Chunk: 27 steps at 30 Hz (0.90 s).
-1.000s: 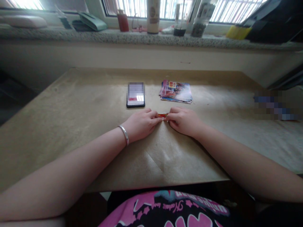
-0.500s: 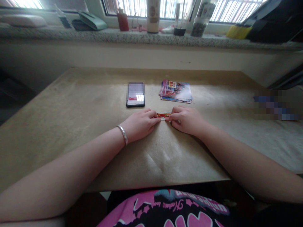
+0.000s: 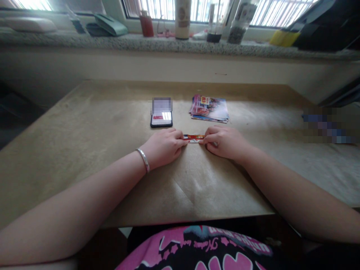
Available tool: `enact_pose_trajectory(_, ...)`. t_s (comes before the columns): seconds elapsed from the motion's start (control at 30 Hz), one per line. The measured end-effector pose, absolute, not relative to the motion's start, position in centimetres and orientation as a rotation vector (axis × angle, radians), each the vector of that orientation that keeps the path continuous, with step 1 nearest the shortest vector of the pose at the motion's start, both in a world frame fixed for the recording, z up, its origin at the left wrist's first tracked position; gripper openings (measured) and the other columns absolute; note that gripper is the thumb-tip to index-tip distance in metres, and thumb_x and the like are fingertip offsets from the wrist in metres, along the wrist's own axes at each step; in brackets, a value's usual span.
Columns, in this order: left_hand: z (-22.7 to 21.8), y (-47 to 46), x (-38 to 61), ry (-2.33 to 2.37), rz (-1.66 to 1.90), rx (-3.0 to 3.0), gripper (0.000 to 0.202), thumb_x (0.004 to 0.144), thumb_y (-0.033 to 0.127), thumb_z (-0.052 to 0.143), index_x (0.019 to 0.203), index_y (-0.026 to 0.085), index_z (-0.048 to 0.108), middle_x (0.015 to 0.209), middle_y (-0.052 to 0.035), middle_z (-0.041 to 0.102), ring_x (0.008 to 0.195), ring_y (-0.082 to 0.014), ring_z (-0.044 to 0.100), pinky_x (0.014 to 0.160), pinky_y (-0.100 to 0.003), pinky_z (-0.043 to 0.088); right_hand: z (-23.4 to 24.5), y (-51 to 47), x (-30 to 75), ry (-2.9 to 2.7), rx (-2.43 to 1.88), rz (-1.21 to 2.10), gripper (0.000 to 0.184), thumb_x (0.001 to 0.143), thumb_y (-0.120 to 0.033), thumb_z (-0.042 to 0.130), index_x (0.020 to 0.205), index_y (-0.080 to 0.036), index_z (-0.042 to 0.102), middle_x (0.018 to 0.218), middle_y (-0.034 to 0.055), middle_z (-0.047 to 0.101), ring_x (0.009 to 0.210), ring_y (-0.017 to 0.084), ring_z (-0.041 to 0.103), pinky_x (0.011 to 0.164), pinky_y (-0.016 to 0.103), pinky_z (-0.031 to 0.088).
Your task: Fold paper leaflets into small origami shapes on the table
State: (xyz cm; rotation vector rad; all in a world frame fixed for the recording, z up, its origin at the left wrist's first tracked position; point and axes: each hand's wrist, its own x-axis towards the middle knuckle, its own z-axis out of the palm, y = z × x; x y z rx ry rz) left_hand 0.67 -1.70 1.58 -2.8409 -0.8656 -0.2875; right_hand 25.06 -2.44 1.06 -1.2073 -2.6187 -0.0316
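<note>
A narrow folded strip of printed paper, red and orange with a pale front edge, lies on the table between my hands. My left hand is closed on its left end, thumb at the front edge and fingers behind. At the right end, my right hand pinches the strip in the same way. The ends of the paper are covered by my fingertips. Just behind the strip are a phone, screen up, and a stack of colourful printed sheets.
The table has a gold-brown cover. Along the back, a stone windowsill carries a red bottle, a tall pale bottle, jars and a teal case. A blurred bluish item lies at the table's right side.
My left hand has shifted slightly left along the paper, so more of the strip shows between my hands. My right hand has edged slightly right, still gripping its end.
</note>
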Motion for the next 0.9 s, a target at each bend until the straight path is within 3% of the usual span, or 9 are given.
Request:
enact_pose_trajectory(0.37, 1.9, -1.9, 0.3, -0.908, -0.255, -2.838, 0.026, 0.086, 0.019, 0.048, 0.094, 0.020, 0.073, 0.091, -0.0054, 0.065, 0.085, -0.0185, 0.058, 0.073, -0.030, 0.049, 1.3, -2.5, 25.8, -2.691, -1.205, -0.147, 0.024, 0.082, -0.023, 0.053, 0.089, -0.026, 0.075, 0.091, 0.0027, 0.069, 0.078, 0.017, 0.059, 0.063, 0.028, 0.036)
enact_pose_trajectory(0.6, 1.9, -1.6, -0.1, -0.879, -0.229, -2.834, 0.027, 0.088, 0.022, 0.047, 0.090, 0.019, 0.073, 0.089, -0.0064, 0.065, 0.083, -0.0197, 0.058, 0.069, -0.031, 0.049, 1.1, -2.4, 25.9, -2.655, -1.143, -0.069, 0.024, 0.081, -0.019, 0.052, 0.087, -0.023, 0.075, 0.089, 0.0043, 0.068, 0.079, 0.017, 0.059, 0.069, 0.028, 0.040)
enact_pose_trajectory(0.73, 1.2, -1.1, -0.3, -0.837, -0.379, -2.865, 0.024, 0.087, 0.019, 0.047, 0.087, 0.016, 0.071, 0.098, -0.0066, 0.067, 0.085, -0.0173, 0.058, 0.076, -0.029, 0.050, 0.5, -2.2, 25.8, -2.612, -1.111, -0.016, 0.022, 0.080, -0.017, 0.052, 0.086, -0.021, 0.072, 0.089, 0.0051, 0.067, 0.080, 0.017, 0.059, 0.071, 0.028, 0.041)
enact_pose_trajectory(0.9, 0.6, -1.1, -0.1, -0.812, -0.432, -2.827, 0.022, 0.086, 0.017, 0.048, 0.095, 0.015, 0.067, 0.115, -0.0063, 0.065, 0.092, -0.0187, 0.059, 0.082, -0.032, 0.050, 0.4, -2.4, 25.1, -2.621, -1.138, -0.080, 0.021, 0.081, -0.016, 0.048, 0.086, -0.019, 0.068, 0.086, 0.0060, 0.064, 0.081, 0.018, 0.057, 0.071, 0.028, 0.040)
